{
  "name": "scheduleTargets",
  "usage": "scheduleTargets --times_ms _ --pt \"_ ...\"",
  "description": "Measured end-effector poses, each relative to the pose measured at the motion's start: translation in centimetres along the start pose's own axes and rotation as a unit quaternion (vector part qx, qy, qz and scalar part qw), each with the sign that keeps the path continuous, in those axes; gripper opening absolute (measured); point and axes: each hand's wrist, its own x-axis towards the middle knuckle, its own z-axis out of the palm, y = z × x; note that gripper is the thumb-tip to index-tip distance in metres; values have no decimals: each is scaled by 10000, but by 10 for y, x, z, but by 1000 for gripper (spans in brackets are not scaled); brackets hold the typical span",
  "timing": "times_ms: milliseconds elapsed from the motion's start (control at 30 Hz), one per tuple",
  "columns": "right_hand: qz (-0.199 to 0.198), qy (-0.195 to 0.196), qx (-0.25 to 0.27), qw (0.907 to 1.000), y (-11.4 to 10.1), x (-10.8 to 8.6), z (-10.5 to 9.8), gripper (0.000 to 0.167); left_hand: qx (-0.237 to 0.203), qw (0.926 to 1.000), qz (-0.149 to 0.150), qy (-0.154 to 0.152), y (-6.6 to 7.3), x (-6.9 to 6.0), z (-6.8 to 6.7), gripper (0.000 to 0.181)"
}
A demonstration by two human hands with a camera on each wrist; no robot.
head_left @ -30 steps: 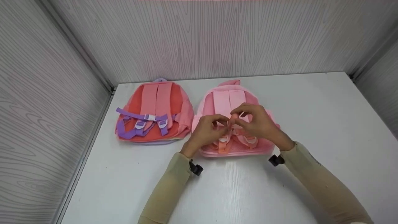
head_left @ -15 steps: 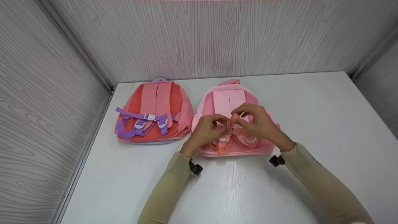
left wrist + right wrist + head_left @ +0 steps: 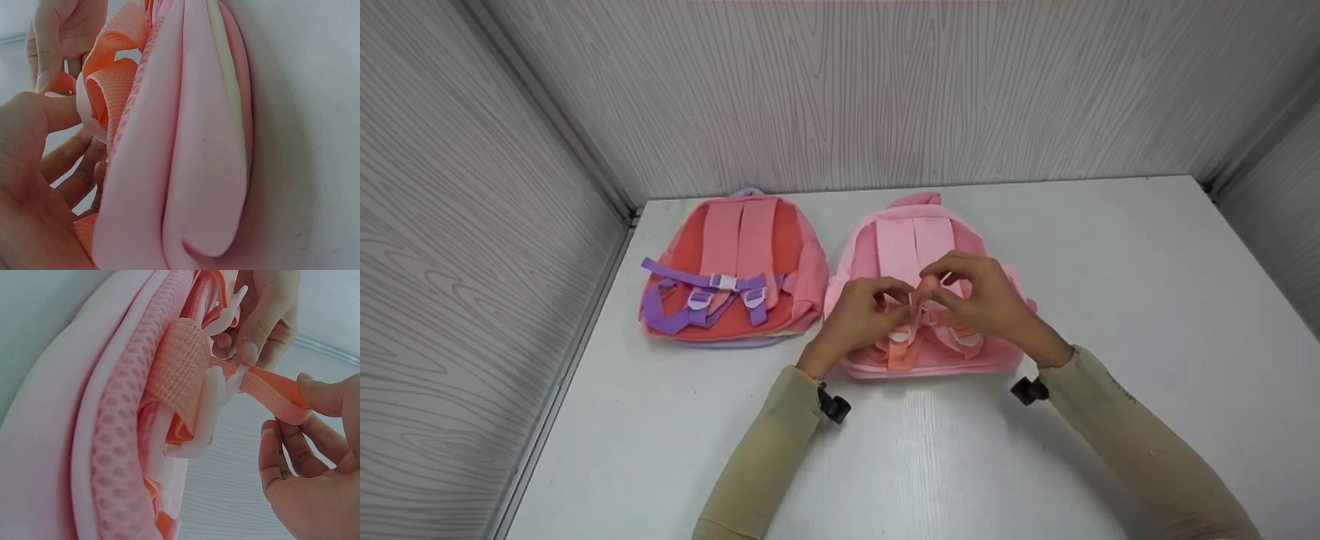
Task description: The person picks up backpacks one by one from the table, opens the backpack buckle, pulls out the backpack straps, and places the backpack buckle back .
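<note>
Nearest, at the lower edge of the head view, two beige sleeves (image 3: 761, 457) reach up over the white table (image 3: 915, 465), a black wrist camera (image 3: 835, 406) just below each cuff. Beyond them, right of frame centre, both hands meet over the pink backpack (image 3: 896, 251), which lies with its strap side up. The left hand (image 3: 864, 319) pinches a pale plastic buckle piece (image 3: 233, 382), thumb on top; its remaining fingers are partly hidden. The right hand (image 3: 986, 296) grasps a folded length of orange webbing (image 3: 275, 394) between thumb and fingers, at the right of the right wrist view. The webbing runs between the two hands, up to the pale piece; whether it passes through the slot cannot be told. Compared with the preceding head views, no material change is found: both grips and both bags hold their places, and the work, in this judgement, remains at the same point of fine handling at the buckle. Farther toward the left of the frame, just beside the pink one, lies a coral backpack (image 3: 720, 247), strap side up, with purple webbing (image 3: 675, 322) trailing across it. Behind everything, along the top, stands a grey wood-grain panel (image 3: 840, 90)
</note>
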Motion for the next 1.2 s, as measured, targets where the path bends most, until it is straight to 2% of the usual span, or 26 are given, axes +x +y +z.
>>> scheduleTargets --times_ms 267,500,700,967,1200 --pt "128 52 -67 9999 3 -2 -1 15 -16 9999 -117 -29 1 0 1 26" --pt "145 80 97 9998 4 -2 -2 15 136 9999 59 -38 -2 -1 2 24" --pt "246 101 62 9996 4 -3 -3 16 119 9999 -2 -28 -3 -2 2 27" --pt "218 194 154 9995 5 -5 -9 16 125 9999 99 -2 -4 -1 1 18" --pt "264 256 77 9993 9 -8 -14 20 98 9999 -72 -30 -2 -1 0 23"
